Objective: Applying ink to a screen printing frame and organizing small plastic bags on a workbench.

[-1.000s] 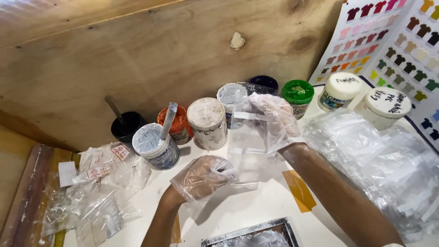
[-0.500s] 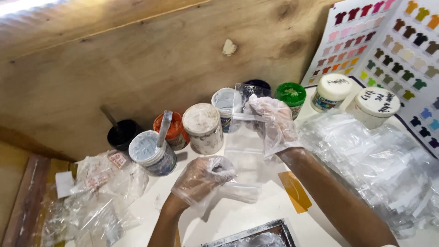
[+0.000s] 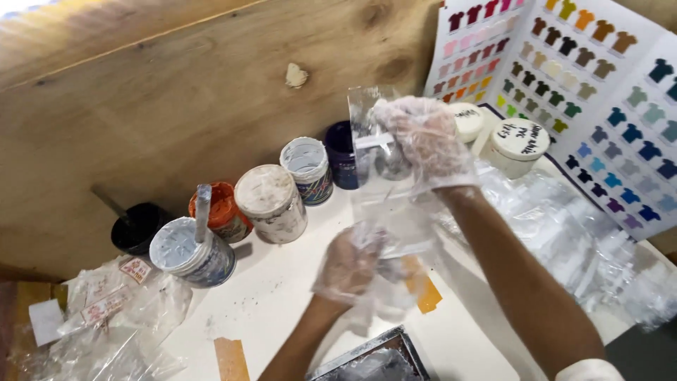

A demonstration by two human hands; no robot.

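Both gloved hands pinch a clear plastic bag, stretched upright: right hand grips its top, left hand its bottom, probably to open it. Behind the bag, paint jars line the white surface.

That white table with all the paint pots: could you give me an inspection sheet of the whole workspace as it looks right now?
Surface: white table, smudged, with orange tape strips.
Job's things: clear plastic bag held upright between both hands.
Clutter: row of paint jars along the wall, one grey jar with a stirring stick; two white lidded tubs; loose plastic bags at left and a pile at right; metal tray at the near edge.
Hands: left hand and right hand, both in thin clear gloves, gripping the bag's bottom and top.
Cables: nothing seen.
Surroundings: plywood wall; shirt colour chart leaning at right.
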